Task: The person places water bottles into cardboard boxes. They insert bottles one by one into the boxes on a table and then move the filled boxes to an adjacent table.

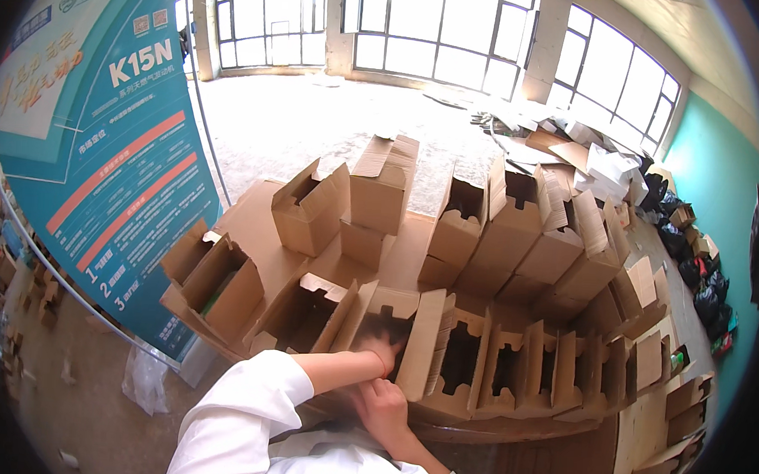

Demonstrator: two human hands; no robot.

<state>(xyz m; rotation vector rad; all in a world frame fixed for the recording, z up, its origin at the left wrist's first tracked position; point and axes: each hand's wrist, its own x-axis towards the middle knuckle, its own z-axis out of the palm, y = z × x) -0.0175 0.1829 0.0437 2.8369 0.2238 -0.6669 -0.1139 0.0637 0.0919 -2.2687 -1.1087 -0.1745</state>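
Note:
My left hand [379,350] reaches down into an open brown cardboard box [421,346] in the front row. Its fingers are blurred and partly hidden inside, beside something dark that I cannot make out. Just below the left wrist, at the near side of the same box, is my right hand [381,406] with its fingers curled. What those fingers grip, if anything, is hidden. A wider open box [302,319] stands to the left of my hands, and a narrower open box [461,361] is to the right, its flaps standing up.
Several more open boxes [517,223] line the cardboard-covered table [248,213]. A tall teal banner stand [134,164] rises at the left. Flattened cardboard and white scrap [602,167] lie piled at the far right, with black bags [707,297] along the green wall.

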